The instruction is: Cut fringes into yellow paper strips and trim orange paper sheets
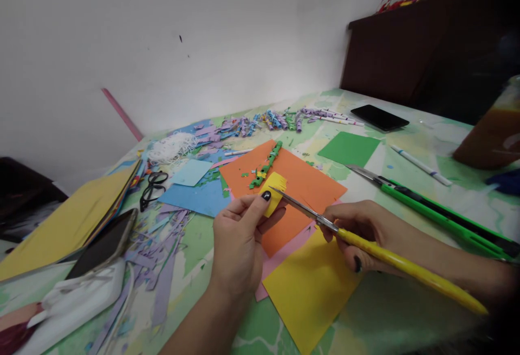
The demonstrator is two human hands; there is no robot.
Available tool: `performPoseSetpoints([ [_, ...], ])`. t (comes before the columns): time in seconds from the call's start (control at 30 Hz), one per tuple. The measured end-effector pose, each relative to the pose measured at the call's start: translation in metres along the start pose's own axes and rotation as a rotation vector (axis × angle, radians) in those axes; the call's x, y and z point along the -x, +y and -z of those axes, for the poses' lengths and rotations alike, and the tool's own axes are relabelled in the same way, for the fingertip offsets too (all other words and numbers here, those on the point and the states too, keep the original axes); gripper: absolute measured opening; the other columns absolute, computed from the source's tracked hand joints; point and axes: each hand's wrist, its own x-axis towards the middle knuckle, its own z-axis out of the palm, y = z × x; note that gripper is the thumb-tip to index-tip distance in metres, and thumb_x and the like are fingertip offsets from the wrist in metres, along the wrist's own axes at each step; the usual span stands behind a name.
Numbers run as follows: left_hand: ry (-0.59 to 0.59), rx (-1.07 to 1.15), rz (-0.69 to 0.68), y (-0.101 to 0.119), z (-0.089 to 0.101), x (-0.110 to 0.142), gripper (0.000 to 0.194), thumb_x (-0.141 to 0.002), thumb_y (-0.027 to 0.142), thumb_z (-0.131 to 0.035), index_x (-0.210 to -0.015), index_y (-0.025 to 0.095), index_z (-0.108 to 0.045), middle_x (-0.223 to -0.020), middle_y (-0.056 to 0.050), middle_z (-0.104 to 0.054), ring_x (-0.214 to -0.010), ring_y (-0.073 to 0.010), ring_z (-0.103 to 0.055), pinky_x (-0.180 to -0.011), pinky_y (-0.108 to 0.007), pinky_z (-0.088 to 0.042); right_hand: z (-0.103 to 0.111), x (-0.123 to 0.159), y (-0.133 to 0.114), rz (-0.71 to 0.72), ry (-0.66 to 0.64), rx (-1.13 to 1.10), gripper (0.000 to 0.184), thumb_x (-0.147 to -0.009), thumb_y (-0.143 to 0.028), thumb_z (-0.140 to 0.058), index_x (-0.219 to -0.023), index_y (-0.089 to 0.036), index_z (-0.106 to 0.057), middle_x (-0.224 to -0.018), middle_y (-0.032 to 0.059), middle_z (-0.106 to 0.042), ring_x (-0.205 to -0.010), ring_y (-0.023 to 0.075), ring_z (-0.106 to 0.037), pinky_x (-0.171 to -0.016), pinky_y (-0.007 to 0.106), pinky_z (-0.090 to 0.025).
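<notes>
1. Yellow paper piece (275,202): in the head view it sat above the orange sheet (312,179), pinched between the thumb and fingers of the left hand (239,236).
2. The right hand (365,219) was wrapped around a long yellow-handled tool (382,254), whose metal tip crossed the piece; I could not tell whether the tip was one blade or two.
3. That tip was just beside the left thumb, so a skid off the thin paper risked a nick.
4. The piece's far edge looked fringed; pressing too deep there could have torn it, and a loose pinch could have let it twist.
5. A green curled strip (268,164) lay just beyond on the orange sheet, where a dropped hand might have crushed it.
6. The green utility knife (439,221) lay with its blade bare, so an outward sweep of the right arm risked catching it.
</notes>
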Motion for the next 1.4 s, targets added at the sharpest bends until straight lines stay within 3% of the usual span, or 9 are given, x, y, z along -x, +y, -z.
performPoseSetpoints([
  [0.37, -0.005, 0.009, 0.001, -0.0013, 0.0014, -0.0007, 0.013, -0.06, 0.017, -0.082, -0.063, 0.012, -0.07, -0.074, -0.005, -0.075, -0.072, -0.0156, -0.072, -0.072, -0.025, -0.06, -0.0006, -0.0009, 0.0032, -0.001, -0.004, -0.025, 0.048, -0.064, -0.056, -0.079, -0.075, -0.018, -0.051, -0.058, -0.0074, -0.034, -0.052, 0.0084, -0.027, -0.048, 0.025, -0.018],
  [0.67, -0.01, -0.009, -0.013, -0.0021, 0.002, -0.0021, 0.017, -0.062, 0.024, -0.082, -0.065, 0.012, -0.07, -0.075, -0.007, -0.075, -0.074, -0.0193, -0.072, -0.072, -0.031, -0.061, -0.0002, -0.0007, 0.0035, 0.023, -0.007, -0.004, 0.049, -0.065, -0.059, -0.077, -0.08, -0.019, -0.053, -0.056, -0.0075, -0.033, -0.054, 0.0103, -0.029, -0.048, 0.025, -0.019],
  [0.77, -0.003, -0.001, -0.005, -0.0021, 0.0016, -0.0016, 0.017, -0.063, 0.024, -0.082, -0.065, 0.012, -0.07, -0.075, -0.006, -0.074, -0.073, -0.0168, -0.072, -0.071, -0.027, -0.06, -0.0006, -0.0013, 0.0039, 0.023, 0.008, -0.011, 0.05, -0.064, -0.06, -0.077, -0.078, -0.019, -0.052, -0.058, -0.0065, -0.035, -0.053, 0.0098, -0.03, -0.048, 0.025, -0.019],
  [1.13, 0.011, 0.007, 0.002, -0.002, 0.001, -0.0005, 0.015, -0.062, 0.021, -0.082, -0.064, 0.011, -0.071, -0.073, -0.005, -0.074, -0.07, -0.015, -0.071, -0.067, -0.024, -0.06, -0.0006, -0.0024, 0.0064, 0.018, 0.025, 0.009, 0.04, -0.068, -0.046, -0.078, -0.07, -0.019, -0.048, -0.062, -0.006, -0.034, -0.055, 0.0092, -0.026, -0.048, 0.025, -0.018],
  [1.4, 0.006, 0.023, 0.008, -0.002, 0.0008, -0.0002, 0.016, -0.064, 0.022, -0.081, -0.064, 0.011, -0.071, -0.075, -0.006, -0.075, -0.07, -0.0155, -0.071, -0.068, -0.024, -0.061, 0.0005, -0.0021, 0.0061, 0.011, 0.027, 0.029, 0.038, -0.069, -0.045, -0.076, -0.071, -0.019, -0.048, -0.063, -0.0054, -0.035, -0.056, 0.0098, -0.026, -0.049, 0.025, -0.018],
])
